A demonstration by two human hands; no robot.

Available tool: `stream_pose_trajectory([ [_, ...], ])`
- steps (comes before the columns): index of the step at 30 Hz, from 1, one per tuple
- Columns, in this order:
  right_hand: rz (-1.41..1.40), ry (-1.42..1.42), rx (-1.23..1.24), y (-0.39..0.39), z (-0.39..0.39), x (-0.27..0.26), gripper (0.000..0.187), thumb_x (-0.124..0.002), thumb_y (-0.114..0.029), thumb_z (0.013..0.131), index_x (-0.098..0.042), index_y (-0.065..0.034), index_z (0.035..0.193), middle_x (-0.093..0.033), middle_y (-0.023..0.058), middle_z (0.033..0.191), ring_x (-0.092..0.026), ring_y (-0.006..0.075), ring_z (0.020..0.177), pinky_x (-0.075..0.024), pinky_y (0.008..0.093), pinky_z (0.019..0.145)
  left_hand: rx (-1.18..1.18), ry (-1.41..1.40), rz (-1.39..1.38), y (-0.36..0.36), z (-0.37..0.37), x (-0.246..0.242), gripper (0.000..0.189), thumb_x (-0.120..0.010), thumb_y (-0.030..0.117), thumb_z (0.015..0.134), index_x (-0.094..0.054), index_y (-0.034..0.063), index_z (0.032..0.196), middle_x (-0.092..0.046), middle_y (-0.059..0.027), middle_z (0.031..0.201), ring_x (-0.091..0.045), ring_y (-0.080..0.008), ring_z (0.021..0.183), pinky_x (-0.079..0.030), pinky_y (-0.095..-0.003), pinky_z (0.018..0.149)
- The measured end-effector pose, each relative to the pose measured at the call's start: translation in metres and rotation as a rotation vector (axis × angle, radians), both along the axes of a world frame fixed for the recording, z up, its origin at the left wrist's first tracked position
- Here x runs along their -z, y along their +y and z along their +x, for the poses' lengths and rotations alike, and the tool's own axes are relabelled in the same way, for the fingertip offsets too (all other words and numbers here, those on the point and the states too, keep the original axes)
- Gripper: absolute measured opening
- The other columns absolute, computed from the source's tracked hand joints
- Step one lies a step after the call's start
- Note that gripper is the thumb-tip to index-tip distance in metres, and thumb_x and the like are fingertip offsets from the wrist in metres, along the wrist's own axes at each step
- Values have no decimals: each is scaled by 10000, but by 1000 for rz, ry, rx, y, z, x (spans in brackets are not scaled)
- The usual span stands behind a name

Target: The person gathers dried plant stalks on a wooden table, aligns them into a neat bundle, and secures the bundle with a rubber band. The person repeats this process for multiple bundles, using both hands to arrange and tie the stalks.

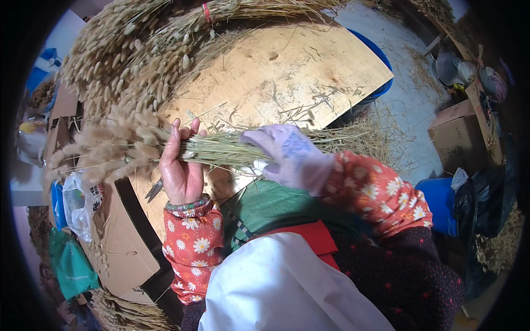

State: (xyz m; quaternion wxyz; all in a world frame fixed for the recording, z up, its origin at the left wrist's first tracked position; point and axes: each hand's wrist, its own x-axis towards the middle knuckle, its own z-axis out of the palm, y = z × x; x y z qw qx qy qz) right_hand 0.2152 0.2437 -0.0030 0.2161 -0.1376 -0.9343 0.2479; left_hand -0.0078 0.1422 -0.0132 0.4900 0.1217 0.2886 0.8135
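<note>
A bundle of dried bunny-tail grass (219,148) lies across the wooden board (265,82) in front of me, its fluffy heads to the left and its stems to the right. My bare left hand (182,165) cups the bundle just behind the heads, palm up, with the fingertips showing beyond the stems. My right hand (285,155), in a pale purple glove, rests over the stems with its fingers around them. Dark scissors (154,190) lie on the board left of my left wrist, partly hidden.
Large grass bundles (132,62) cover the board's far left, one tied with a red band (207,12). A blue tub (377,53) stands under the board's right corner. Cardboard boxes (459,136) and a blue bin (437,202) are at right. Plastic bags (78,207) hang at left.
</note>
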Motion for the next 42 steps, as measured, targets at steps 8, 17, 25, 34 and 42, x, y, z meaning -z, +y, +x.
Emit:
stream_pose_trajectory([
  [8,-294,-13,63,31,5,9,423,-564,-49,832,-514,-57,1253,-614,161,993,-605,323,880,-489,383,802,32,-38,-11,0,2,15,322,-545,113,962,-471,-10,1250,-621,-88,890,-586,-267,1065,-467,-433,993],
  [17,-51,-259,86,2,9,20,649,-628,-130,785,-391,-27,1381,-598,212,1042,-583,361,946,-460,432,855,-25,-44,-21,3,-1,16,292,-561,141,958,-509,33,1225,-658,-95,904,-622,-274,992,-495,-424,943],
  [25,-42,-182,167,23,26,-5,538,-586,-149,799,-454,-82,1316,-620,197,1019,-613,359,917,-480,452,819,20,-6,71,6,7,7,383,-552,175,966,-452,64,1319,-633,-82,908,-612,-270,992,-479,-433,951],
  [34,-313,-82,123,23,20,1,423,-660,-201,821,-568,-56,1208,-648,167,1022,-630,339,889,-501,390,784,139,-52,179,0,5,12,533,-587,91,923,-357,-23,1390,-515,-155,1261,-586,-197,1044,-523,-328,901],
  [42,-207,-189,193,18,18,4,416,-679,-238,810,-591,-66,1179,-644,153,1006,-622,336,892,-491,407,789,272,-13,222,-2,7,9,257,-571,111,937,-567,0,1169,-456,-175,1372,-547,-225,1142,-459,-395,1007],
])
